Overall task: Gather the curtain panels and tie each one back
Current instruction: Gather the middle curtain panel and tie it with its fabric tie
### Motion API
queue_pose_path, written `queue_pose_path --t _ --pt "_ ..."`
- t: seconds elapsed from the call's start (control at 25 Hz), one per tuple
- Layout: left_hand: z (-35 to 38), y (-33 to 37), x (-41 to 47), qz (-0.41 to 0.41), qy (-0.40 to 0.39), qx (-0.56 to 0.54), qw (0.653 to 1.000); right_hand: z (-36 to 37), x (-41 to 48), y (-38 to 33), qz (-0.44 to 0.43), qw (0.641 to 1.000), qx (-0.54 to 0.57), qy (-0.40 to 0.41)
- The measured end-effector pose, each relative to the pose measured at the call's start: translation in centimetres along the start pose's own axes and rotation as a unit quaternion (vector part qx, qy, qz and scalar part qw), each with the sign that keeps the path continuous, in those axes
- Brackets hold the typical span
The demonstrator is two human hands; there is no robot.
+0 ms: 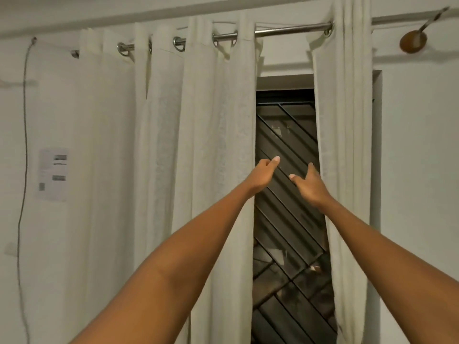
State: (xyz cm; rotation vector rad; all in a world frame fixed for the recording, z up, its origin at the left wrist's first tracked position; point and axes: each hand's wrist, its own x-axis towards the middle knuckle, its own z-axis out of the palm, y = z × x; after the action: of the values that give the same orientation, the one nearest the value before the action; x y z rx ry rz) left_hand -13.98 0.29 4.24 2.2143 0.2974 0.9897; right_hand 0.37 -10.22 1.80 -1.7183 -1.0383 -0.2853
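Note:
Two cream eyelet curtain panels hang from a metal rod [293,29]. The left curtain panel [198,145] is wide and spread out. The right curtain panel [345,145] is bunched narrow. Between them a gap shows the dark window with a diagonal metal grille [285,135]. My left hand [262,176] is raised in the gap beside the left panel's inner edge, fingers curled, thumb out, with no fabric visibly in it. My right hand [310,186] reaches toward the right panel's inner edge with its fingers spread, touching or nearly touching the fabric. No tie-back is visible.
A thin cord [24,135] hangs down the wall at the left, near a paper notice [52,175] stuck on the wall. A brown rod bracket [413,40] sits on the wall at the upper right. White wall lies on both sides of the curtains.

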Motion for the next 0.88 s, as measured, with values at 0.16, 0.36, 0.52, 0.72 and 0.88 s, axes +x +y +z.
queue_pose_path --t 0.16,0.36,0.52,0.72,0.88 --pt "-4.2 -2.0 4.6 0.020 0.074 0.263 0.962 2.1 4.2 -1.7 -0.035 0.997 -0.035 -0.051" --pt "-10.8 -6.1 6.1 0.036 0.126 0.370 0.920 2.1 9.9 -1.9 -0.076 0.988 -0.116 -0.073" --pt "-16.5 -10.6 7.2 0.017 0.224 0.388 0.894 3.9 13.3 -3.7 -0.101 0.990 -0.084 -0.045" --pt "-22.1 -14.3 9.2 -0.096 0.353 0.323 0.873 10.1 15.2 -6.1 -0.108 0.993 -0.014 -0.050" --pt "-27.1 -16.2 10.9 -0.103 0.380 0.296 0.870 13.0 16.3 -8.0 -0.111 0.994 0.008 0.002"
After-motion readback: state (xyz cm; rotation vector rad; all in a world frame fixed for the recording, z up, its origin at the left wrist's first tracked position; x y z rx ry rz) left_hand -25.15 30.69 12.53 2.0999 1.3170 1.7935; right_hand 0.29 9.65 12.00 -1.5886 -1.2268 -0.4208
